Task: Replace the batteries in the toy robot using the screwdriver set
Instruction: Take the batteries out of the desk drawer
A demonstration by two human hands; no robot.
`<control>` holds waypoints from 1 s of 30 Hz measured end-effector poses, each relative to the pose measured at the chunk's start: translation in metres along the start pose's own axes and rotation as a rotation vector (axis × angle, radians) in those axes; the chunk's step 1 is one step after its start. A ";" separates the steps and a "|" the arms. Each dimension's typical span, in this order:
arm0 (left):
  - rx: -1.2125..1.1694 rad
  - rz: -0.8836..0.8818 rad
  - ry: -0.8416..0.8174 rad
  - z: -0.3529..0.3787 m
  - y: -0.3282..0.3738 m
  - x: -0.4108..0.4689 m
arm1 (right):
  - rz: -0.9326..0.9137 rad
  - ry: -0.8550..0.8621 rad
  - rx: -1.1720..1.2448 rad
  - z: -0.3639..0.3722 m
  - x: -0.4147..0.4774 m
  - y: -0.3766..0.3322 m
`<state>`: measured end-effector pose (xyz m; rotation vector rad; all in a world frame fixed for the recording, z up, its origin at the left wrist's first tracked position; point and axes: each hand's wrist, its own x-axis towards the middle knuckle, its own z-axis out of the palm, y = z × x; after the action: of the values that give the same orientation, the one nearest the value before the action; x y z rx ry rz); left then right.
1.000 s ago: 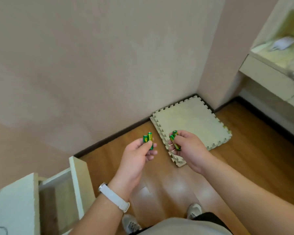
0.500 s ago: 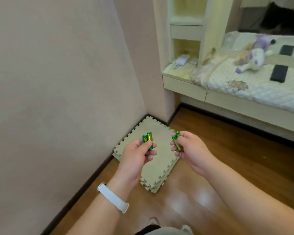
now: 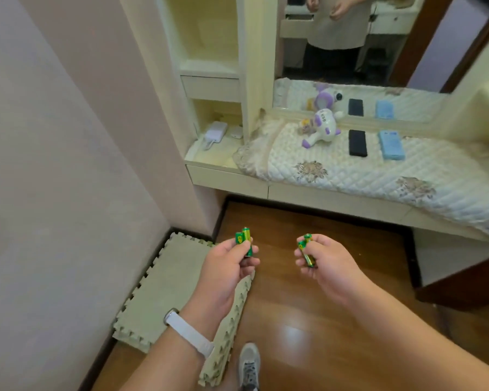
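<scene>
One cam only, on your head, wide-angle, aimed fwd & down. Your left hand [image 3: 226,266] and right hand [image 3: 326,263] sit close to the lens, low-centre of frame. Floor [image 3: 294,306] lies right below you; quilted counter [image 3: 350,176] is farther ahead, its front edge crossing mid-frame; mirror [image 3: 378,57] at top faces you.

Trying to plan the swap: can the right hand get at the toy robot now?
Probably not yet: the right hand grips batteries, and the toy robot lies far off on the quilted cover; nothing stands between.
</scene>
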<state>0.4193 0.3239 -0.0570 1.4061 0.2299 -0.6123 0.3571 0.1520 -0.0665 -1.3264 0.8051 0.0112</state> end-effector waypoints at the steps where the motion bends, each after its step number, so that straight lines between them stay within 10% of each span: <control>1: 0.007 0.003 -0.028 0.002 0.007 0.014 | -0.011 0.009 0.004 0.000 0.008 -0.008; 15: 0.112 -0.044 -0.340 0.089 0.052 0.125 | -0.096 0.288 0.140 -0.053 0.074 -0.065; 30: 0.208 -0.125 -0.246 0.291 0.053 0.214 | -0.059 0.180 0.271 -0.228 0.215 -0.121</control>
<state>0.5650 -0.0110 -0.0682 1.5072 0.0584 -0.9261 0.4520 -0.1701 -0.0813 -1.1030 0.8853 -0.2591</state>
